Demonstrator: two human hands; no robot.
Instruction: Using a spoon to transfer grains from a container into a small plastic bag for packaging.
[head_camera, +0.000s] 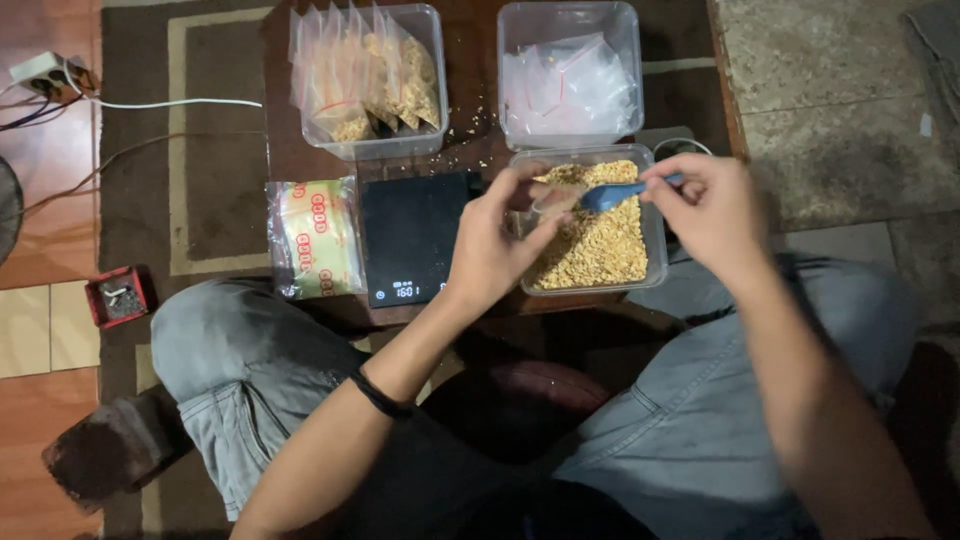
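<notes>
- Head view: a small clear plastic bag (553, 198) is held in the left hand (497, 240), pinched between thumb and fingers, with its mouth turned toward the right.
- A blue plastic spoon (612, 194) is gripped in the right hand (712, 205), the fingers closed on its handle; its long axis runs nearly level, from the hand on the right to the bowl on the left.
- The spoon bowl is seen just at the bag mouth, touching it or almost; which of the two cannot be told because of blur.
- Both hands are held above the clear rectangular plastic tub of yellow-brown crushed grains (592, 250), so anything spilled would fall back into it.
- The black flat digital scale (412, 235) lies just beside the tub, to the left of the left hand, which is the nearer hand to it; its top is bare.
- A clear tub of filled small bags (368, 85) is placed behind the scale, and a clear tub of empty small bags (570, 80) behind the grain tub.
- A yellow and red printed packet (318, 238) lies left of the scale, near the edge of the dark wooden tabletop (475, 130).
- Open room is found over the scale; the far side is closed by the two tubs.
</notes>
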